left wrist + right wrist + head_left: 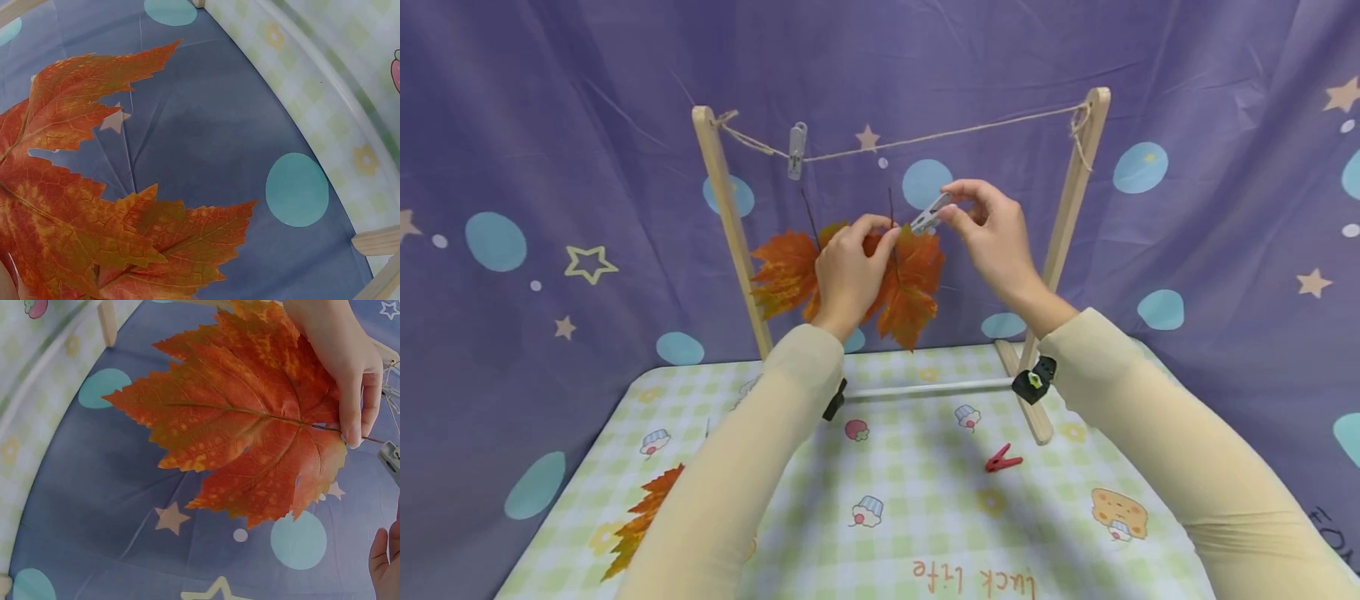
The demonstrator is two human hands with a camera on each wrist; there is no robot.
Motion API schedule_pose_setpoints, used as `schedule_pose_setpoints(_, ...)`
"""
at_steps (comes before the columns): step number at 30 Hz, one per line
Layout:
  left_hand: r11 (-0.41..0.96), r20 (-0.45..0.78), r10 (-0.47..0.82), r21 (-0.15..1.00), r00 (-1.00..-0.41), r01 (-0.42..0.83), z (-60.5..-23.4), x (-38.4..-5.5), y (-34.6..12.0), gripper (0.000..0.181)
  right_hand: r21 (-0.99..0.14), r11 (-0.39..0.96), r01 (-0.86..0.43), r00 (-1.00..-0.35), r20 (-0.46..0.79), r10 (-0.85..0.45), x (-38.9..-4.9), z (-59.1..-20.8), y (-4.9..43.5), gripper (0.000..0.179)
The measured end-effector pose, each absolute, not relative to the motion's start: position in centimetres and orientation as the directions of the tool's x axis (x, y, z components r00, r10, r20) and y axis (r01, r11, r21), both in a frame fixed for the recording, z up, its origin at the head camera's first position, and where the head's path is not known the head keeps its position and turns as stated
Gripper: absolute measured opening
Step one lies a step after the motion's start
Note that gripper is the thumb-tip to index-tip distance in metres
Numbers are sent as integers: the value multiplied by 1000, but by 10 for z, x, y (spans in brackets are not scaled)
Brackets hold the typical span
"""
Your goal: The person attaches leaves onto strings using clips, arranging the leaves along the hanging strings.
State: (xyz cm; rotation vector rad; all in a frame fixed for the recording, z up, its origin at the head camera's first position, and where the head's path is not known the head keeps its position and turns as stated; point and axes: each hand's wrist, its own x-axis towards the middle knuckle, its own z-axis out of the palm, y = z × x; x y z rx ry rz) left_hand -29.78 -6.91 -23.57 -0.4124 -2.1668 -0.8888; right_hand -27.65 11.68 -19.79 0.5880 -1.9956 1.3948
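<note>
My left hand [852, 271] pinches the thin stem of an orange maple leaf [910, 287], which hangs with its tip down. In the right wrist view, the stem runs out between thumb and fingers. To the right, my right hand [996, 237] pinches a grey clothespin [929, 213] by its handle end, nose toward the leaf's stem. Another grey clothespin [796, 152] sits on the twine [940, 135] at the left. Below it is a second maple leaf [786, 267], stem up, partly behind my left hand; I cannot tell whether the clip grips it.
Two wooden posts [1071, 200] hold the twine, and a white bar [925, 388] runs low between them. On the checked tabletop [917, 500] lie a red clothespin [1002, 459] and another maple leaf [643, 521], partly covered by my left sleeve. A purple curtain hangs behind.
</note>
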Motion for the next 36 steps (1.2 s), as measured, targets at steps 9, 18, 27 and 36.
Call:
schedule_pose_setpoints(9, 709, 706, 16, 491, -708, 505, -229, -298, -68, 31, -623, 364, -692, -676, 737, -23, -286, -175, 106, 27)
schedule_pose_setpoints(18, 719, 705, 14, 486, -709, 497, -227, -298, -67, 30, -577, 400, -712, -627, 779, 6, -296, -161, 97, 26)
schedule_pose_setpoints(27, 726, 707, 5, 484, -708, 488, -229, -296, -69, 30, -547, 398, -736, -591, 806, 14, -303, -143, 88, 21)
schedule_pose_setpoints(36, 733, 710, 1, 479, -704, 484, -231, -297, -70, 28, -607, 377, -700, -622, 777, 98, -308, -125, 80, 22)
